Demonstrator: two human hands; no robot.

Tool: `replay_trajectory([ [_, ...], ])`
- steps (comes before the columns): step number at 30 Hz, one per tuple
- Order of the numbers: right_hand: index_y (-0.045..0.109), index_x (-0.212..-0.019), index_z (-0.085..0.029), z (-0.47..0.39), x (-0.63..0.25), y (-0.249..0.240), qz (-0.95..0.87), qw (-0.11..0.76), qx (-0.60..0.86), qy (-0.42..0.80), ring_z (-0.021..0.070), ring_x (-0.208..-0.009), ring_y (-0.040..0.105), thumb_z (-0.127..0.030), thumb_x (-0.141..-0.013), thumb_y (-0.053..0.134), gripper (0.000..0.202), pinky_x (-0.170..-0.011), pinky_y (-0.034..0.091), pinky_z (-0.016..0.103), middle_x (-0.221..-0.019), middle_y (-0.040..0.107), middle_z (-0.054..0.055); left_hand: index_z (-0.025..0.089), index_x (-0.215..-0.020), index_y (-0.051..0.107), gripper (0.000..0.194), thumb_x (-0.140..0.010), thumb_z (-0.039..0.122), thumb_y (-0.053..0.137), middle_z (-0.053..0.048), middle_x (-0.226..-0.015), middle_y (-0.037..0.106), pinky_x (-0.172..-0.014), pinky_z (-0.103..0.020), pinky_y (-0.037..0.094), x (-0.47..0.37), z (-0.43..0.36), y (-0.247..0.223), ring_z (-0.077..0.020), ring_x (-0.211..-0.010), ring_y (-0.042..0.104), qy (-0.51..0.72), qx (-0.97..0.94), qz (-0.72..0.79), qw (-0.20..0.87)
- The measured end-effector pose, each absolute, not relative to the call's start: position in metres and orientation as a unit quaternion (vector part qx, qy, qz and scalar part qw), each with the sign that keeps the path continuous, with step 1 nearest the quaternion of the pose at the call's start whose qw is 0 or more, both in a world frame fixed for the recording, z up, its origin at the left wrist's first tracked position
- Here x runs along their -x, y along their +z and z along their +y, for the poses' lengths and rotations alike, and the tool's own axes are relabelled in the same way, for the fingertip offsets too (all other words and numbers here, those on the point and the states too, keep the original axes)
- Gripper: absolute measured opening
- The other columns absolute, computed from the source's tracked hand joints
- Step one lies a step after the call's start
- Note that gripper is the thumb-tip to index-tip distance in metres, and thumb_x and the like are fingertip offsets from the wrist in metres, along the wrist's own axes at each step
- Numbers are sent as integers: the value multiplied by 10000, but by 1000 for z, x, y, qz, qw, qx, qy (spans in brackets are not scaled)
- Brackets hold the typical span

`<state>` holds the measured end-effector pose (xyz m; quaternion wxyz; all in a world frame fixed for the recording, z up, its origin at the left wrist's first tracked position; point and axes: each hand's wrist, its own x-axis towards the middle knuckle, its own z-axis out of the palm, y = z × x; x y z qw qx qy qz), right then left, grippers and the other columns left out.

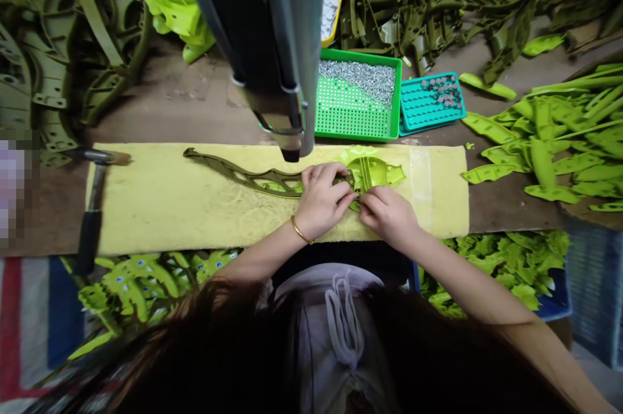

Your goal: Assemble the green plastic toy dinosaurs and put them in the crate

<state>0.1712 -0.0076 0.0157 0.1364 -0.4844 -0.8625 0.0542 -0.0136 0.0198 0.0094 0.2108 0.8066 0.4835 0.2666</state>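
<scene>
My left hand (322,198), a gold bangle on its wrist, is closed on the right end of a long, curved olive plastic part (263,182) with openwork along it. That end lies against a lime-green plastic piece (372,172), leaf-like and hollow, on the yellow cloth pad (146,206). Just to the right, my right hand (389,214) has its thumb and fingers pinched together at the near edge of the joined parts. Whatever sits between those fingertips is too small and covered to name. The fingertips of both hands almost meet.
A grey machine column (277,44) hangs down just beyond my hands. Behind the pad stand a green basket (350,122) of small metal pins and a teal tray (423,109). A hammer (95,200) lies at left. Lime parts (545,148) pile up right, olive parts (53,44) left.
</scene>
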Motion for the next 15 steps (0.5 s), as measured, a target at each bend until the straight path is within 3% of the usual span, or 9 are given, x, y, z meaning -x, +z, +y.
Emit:
replay_trajectory([
  [4,637,-840,-179,-9,-168,21,-858,161,476,105,160,-720,577,-209,-874,544,104,-617,473,273,-789,646,54,190,-714,664,184,-858,299,631,-68,-1056,622,-886,-428,351,20,23,14,-228,-1008,548,278,-817,466,197],
  [9,608,-901,-209,1,-182,48,-809,256,498,179,142,-736,629,-235,-863,587,51,-633,528,250,-782,641,35,187,-758,685,141,-861,231,600,-91,-1032,637,-877,-422,406,25,23,17,-228,-991,557,312,-823,440,178],
  [13,607,-792,-204,100,-207,80,-765,326,546,100,145,-684,591,-259,-860,570,96,-643,482,284,-720,641,22,188,-754,673,147,-859,225,577,-95,-991,648,-859,-435,438,25,23,16,-230,-953,573,356,-815,425,166],
  [15,618,-839,-186,178,-211,92,-718,341,600,88,160,-709,595,-312,-853,563,138,-679,479,310,-770,661,34,192,-732,660,151,-854,223,575,-90,-961,653,-839,-436,450,25,24,15,-225,-914,580,376,-807,425,166],
])
